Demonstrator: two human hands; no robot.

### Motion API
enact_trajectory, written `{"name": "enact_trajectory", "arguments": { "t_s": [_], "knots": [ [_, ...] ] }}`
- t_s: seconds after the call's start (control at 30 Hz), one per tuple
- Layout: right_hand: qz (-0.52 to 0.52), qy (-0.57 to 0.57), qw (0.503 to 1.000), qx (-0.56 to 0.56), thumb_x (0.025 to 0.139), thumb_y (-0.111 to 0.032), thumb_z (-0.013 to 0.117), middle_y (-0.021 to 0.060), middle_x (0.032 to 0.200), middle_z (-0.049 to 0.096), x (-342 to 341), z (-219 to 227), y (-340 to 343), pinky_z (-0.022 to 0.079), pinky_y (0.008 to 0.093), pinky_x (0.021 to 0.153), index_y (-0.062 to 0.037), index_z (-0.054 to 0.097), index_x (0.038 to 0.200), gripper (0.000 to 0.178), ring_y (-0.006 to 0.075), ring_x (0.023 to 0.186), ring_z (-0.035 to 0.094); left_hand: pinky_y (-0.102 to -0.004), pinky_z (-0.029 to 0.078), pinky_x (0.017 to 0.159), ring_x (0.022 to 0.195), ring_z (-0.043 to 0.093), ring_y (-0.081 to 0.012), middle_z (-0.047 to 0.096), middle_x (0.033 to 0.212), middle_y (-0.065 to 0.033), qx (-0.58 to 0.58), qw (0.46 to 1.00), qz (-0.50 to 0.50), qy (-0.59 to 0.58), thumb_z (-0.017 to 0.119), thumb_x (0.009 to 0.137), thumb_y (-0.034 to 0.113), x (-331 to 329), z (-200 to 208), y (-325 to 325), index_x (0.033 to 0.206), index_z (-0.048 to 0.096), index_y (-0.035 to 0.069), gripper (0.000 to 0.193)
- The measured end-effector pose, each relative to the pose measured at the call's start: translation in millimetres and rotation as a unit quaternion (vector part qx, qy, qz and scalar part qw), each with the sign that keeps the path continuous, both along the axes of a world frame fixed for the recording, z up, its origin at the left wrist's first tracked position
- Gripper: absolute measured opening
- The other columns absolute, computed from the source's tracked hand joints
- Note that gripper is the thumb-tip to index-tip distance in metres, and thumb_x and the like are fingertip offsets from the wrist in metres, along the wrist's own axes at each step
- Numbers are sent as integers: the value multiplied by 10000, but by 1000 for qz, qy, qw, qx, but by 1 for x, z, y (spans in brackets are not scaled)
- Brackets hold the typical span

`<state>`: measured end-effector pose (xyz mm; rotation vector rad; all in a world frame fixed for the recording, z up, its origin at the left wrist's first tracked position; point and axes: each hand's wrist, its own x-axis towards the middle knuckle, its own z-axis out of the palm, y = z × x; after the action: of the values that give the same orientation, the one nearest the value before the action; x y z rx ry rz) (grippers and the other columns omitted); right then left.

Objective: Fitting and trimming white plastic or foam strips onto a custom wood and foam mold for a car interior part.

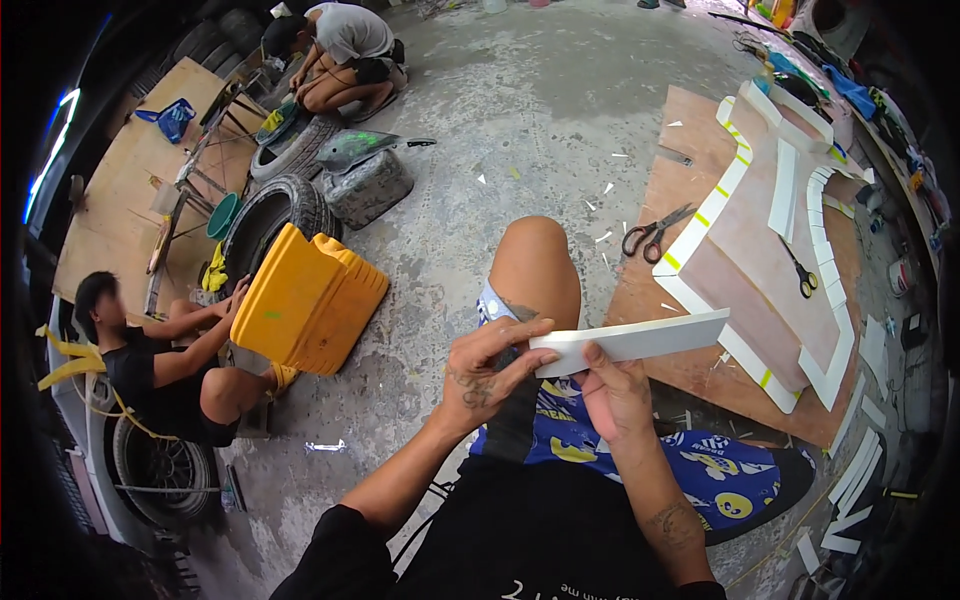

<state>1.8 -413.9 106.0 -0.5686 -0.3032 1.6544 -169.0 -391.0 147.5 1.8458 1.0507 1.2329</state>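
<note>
Above my lap, both hands grip a long white strip (660, 340), folded or stacked at its left end. My left hand (487, 368) pinches that left end between thumb and fingers. With the thumb on its near face, my right hand (614, 392) holds it a little further along; the rest of the strip sticks out to the right. Beyond it on the right lies a board (672, 150) bearing a large flat shape edged with white strips (697, 250) and yellow tape pieces. Scissors (655, 232) with dark handles rest at that shape's left edge. A second pair of scissors (803, 275) lies on the shape.
At left, a seated person (165, 360) holds a yellow plastic piece (310, 300) upright. Further back, another person (345, 55) crouches near tyres (285, 205) and a grey block (365, 190). White scraps dot the concrete floor (500, 120); more white strips (855, 475) lie at right.
</note>
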Motion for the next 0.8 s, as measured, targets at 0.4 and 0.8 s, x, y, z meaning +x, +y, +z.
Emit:
{"name": "enact_trajectory", "arguments": {
  "t_s": [0.4,0.8],
  "knots": [
    [-321,-306,895,43,837,-13,690,142,1297,531,59,-21,-5,434,365,1006,16,476,1329,537,212,1181,527,-278,497,625,692,648,-155,673,785,-96,-22,997,-6,80,745,823,95,-12,16,17,982,710,-7,192],
    [37,-680,628,377,821,-124,715,118,932,698,22,42,28,536,372,699,-23,690,1038,241,279,819,678,-318,511,624,707,655,-205,640,806,-99,-21,983,-62,169,728,820,50,-39,22,14,1011,703,26,194]
  ]
}}
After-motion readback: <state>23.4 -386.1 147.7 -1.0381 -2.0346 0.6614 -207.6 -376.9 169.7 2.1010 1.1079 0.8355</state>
